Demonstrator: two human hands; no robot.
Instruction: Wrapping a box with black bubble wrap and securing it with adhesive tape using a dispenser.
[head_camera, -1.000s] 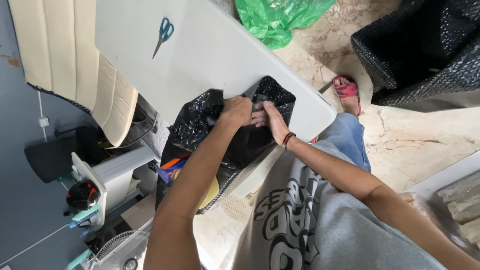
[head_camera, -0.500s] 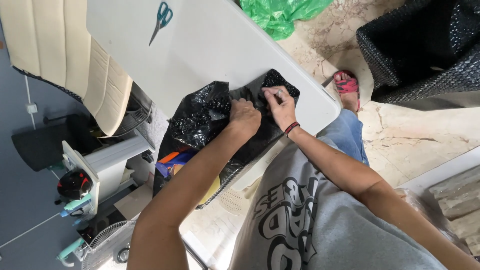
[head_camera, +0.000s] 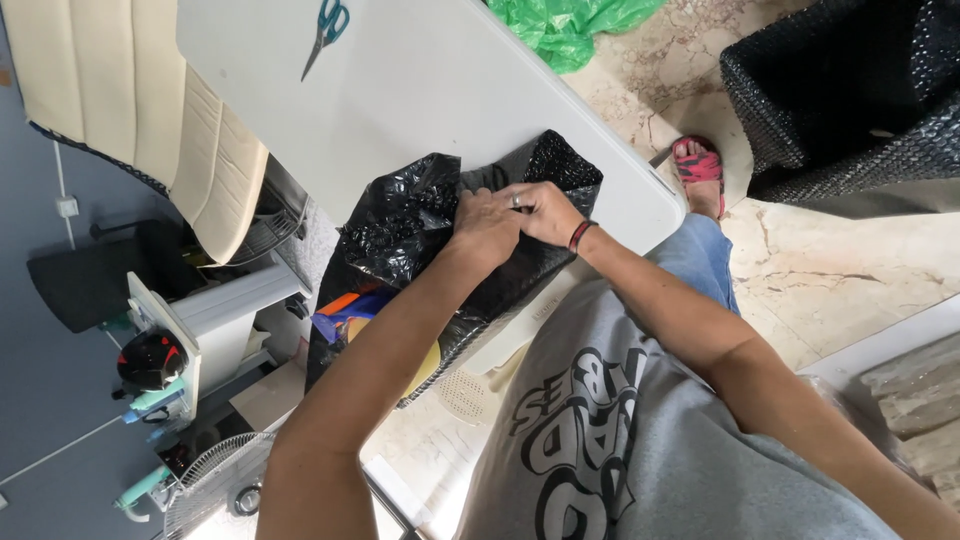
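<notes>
A black bubble-wrap bag lies over the near edge of a white table and hangs down past it. My left hand and my right hand meet on top of the bag, fingers pinched into its crumpled black plastic near the open end. My right wrist has a dark-and-red band. Blue and orange things and something yellow show at the bag's lower part, beside my left forearm.
Scissors with teal handles lie at the table's far side. A green plastic bag and a large black bubble-wrap bundle sit on the stone floor. A cream chair, a white machine and a fan grille stand at the left.
My two hands have drawn closer together on the black bag, and its top has been bunched up more between them. The view has shifted slightly.
</notes>
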